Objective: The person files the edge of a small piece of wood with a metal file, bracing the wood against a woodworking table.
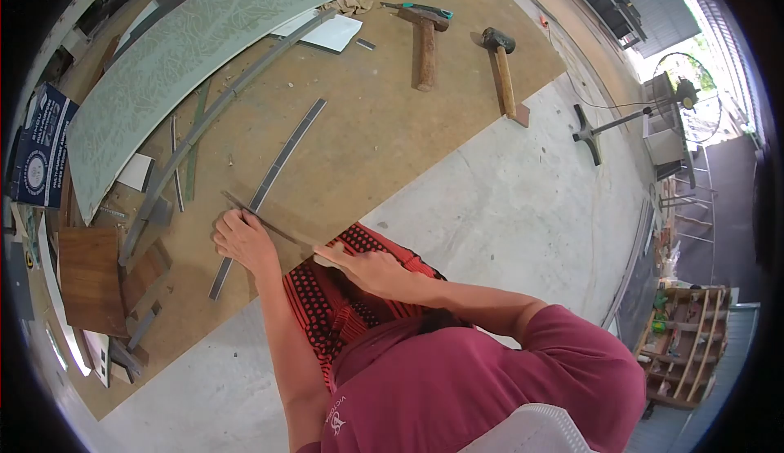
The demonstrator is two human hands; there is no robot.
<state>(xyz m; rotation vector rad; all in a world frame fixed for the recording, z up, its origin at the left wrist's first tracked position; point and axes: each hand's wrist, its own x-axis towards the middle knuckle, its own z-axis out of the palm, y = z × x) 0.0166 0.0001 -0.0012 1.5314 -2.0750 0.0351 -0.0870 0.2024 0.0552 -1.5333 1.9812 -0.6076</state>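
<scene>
A long dark strip with pale edges [287, 155] lies across the brown board. My left hand [245, 239] rests over its lower half with curled fingers, holding it down against the board. My right hand [359, 267] grips the pale handle of a long, thin-bladed hand tool, perhaps a saw [282, 233]. The blade crosses the strip close beside my left fingers, and its tip reaches past the strip to the left. My right palm hides most of the handle. Whether the blade has cut into the strip cannot be made out.
On the brown board [351, 151] lie a wooden-handled hammer [427, 53], a black-headed mallet [504, 73], a teal-handled tool [425, 9] and a long grey bar [212, 114]. A pale green panel [180, 61], wood pieces [91, 277] and a box [42, 147] stand left. A fan [686, 94] stands right.
</scene>
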